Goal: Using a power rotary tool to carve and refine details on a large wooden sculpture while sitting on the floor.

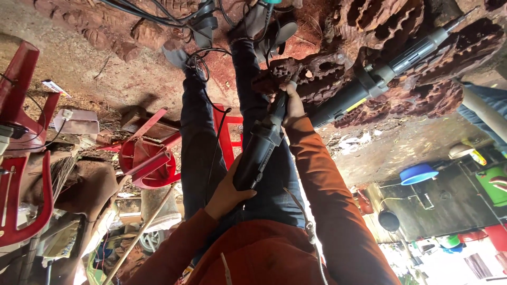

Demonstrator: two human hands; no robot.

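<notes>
At the far left a red plastic chair stands beside clutter, and near it a red round stool lies tipped on the dusty ground. A wooden stick slants across the lower left.

Toward the middle, the person's left hand is wrapped closed around the rear end of a dark power carving tool, fingers curled under its body. The tool runs up across the jeans-clad legs, its nose set against a reddish-brown carved wood piece full of deep hollows. The right hand, in an orange-brown sleeve, closes tightly around the front of the tool, just beside the wood. Black cables loop near the feet.

Further right, a second, grey power tool lies across the carved wood, untouched. Lower right sit a blue bowl and a green container.
</notes>
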